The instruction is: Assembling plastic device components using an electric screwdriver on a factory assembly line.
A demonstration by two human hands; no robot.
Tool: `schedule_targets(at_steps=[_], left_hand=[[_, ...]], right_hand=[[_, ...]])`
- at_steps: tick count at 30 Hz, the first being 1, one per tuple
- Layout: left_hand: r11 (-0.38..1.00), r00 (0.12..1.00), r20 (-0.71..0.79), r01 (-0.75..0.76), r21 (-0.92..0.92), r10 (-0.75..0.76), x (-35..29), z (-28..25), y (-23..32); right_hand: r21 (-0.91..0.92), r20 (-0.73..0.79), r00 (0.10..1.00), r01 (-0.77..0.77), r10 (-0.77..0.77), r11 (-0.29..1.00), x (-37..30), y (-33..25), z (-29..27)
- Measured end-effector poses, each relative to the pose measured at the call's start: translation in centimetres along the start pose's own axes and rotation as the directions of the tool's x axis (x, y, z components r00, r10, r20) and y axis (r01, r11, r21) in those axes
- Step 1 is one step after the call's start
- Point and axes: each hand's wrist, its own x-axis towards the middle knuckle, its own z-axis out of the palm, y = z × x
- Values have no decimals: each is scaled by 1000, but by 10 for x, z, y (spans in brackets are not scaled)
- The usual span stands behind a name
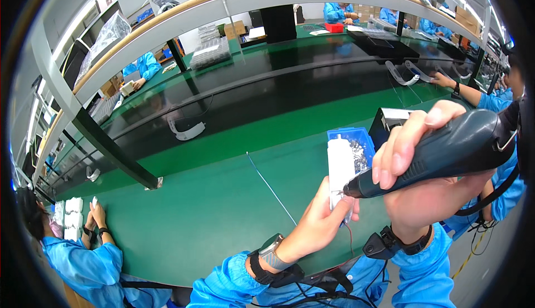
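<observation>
My right hand (415, 152) is wrapped round a dark electric screwdriver (440, 152), which lies nearly level with its tip pointing left. That tip meets the lower end of a long white plastic part (340, 166). My left hand (320, 213) grips the part near this lower end, thumb close to the screwdriver's tip. Just behind the part stands a blue bin (365, 138) with many small metal pieces in it. A thin red wire hangs below my left hand. Whether a screw sits under the tip is hidden.
A black box (384, 121) stands beyond the bin. A thin pale rod or cord (270, 188) crosses the green table (195, 213). White curved devices (186, 131) lie on the dark conveyor belt (251, 90). A co-worker (83, 252) sits at left; another person's hand (443, 80) reaches in at right.
</observation>
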Motion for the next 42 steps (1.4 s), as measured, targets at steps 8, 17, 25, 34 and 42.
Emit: schedule_targets(at_steps=[8, 17, 25, 34, 42], left_hand=[[998, 998, 35, 47, 30, -48, -4, 0, 3], [1000, 996, 84, 2, 5, -2, -8, 6, 4], [881, 934, -127, -262, 394, 334, 88, -58, 0], [334, 817, -358, 217, 917, 452, 189, -260, -50], [339, 861, -260, 110, 934, 438, 168, -263, -27]], right_hand=[[62, 92, 995, -47, 42, 997, 7, 10, 9], [-5, -25, 994, -109, 109, 994, 4, -9, 11], [-96, -214, 959, -212, 188, 973, -2, -34, -71], [-378, -255, 962, -194, 99, 905, 3, -26, -123], [-344, -205, 972, -177, 110, 922, 4, -25, -133]])
